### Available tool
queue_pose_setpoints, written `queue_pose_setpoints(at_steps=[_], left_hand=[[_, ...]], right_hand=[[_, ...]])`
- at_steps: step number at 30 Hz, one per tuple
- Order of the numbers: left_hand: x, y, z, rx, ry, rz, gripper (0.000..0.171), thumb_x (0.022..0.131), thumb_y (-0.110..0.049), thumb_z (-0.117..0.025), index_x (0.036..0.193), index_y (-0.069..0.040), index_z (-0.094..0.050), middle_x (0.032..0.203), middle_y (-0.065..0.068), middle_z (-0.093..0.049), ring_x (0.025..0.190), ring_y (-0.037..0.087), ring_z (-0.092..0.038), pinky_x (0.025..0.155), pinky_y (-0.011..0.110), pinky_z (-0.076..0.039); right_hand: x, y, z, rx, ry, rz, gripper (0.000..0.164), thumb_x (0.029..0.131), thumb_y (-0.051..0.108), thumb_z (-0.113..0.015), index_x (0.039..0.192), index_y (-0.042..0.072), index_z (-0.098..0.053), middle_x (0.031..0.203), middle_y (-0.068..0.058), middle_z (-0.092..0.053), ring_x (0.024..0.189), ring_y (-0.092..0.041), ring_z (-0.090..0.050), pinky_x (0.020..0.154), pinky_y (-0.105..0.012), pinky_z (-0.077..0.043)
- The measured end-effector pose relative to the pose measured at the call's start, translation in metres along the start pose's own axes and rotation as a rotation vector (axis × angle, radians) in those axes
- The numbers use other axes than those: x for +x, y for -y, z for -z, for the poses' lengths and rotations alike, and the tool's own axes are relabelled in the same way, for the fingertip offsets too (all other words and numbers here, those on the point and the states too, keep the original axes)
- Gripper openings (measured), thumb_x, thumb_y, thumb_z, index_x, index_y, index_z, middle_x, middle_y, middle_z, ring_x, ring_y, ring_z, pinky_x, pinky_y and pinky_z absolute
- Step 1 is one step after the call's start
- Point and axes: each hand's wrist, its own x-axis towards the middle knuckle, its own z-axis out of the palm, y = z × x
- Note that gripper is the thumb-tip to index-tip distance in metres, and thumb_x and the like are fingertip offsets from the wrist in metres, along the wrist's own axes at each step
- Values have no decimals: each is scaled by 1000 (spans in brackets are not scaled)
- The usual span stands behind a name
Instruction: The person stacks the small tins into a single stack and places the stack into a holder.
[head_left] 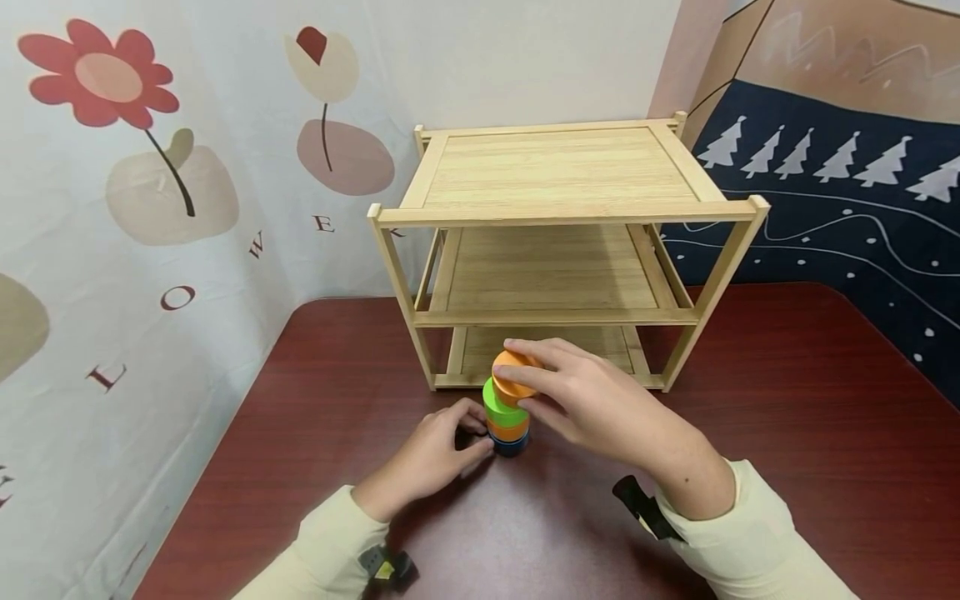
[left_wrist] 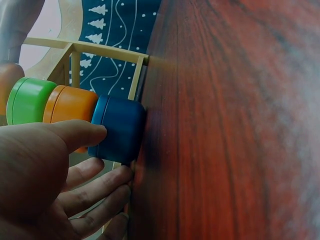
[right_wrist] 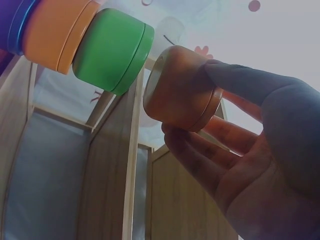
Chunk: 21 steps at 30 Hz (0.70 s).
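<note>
A stack of small round lidded jars stands on the table: a dark blue jar (left_wrist: 122,127) at the bottom, an orange jar (left_wrist: 72,104) on it and a green jar (head_left: 504,406) on top. Another orange jar (right_wrist: 182,90) is tilted just over the green one, pinched between the thumb and fingers of my right hand (head_left: 592,396). Whether its edge touches the green jar I cannot tell. My left hand (head_left: 431,450) is at the stack's left side. Its thumb lies along the blue jar, while the other fingers are loosely bent near the jar's base.
A three-tier light wooden shelf (head_left: 555,318) stands right behind the stack. The dark red wooden table (head_left: 322,358) extends to both sides. Behind it hang a pale flower-printed cloth (head_left: 247,108) and a navy cloth with white trees (head_left: 825,217). Each wrist carries a small black camera (head_left: 641,504).
</note>
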Motion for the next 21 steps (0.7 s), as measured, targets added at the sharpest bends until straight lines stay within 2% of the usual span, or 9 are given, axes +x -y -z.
queue_pose_setpoints(at_steps=[21], left_hand=[[0, 0, 0, -9, 1, 3, 24, 94, -25, -71, 114, -15, -62, 101, -2, -71, 101, 14, -67, 90, 41, -53]], right_hand=[[1, -5, -5, 25, 16, -17, 40, 89, 15, -76, 128, 16, -68, 141, -9, -60, 127, -24, -59, 97, -39, -54]])
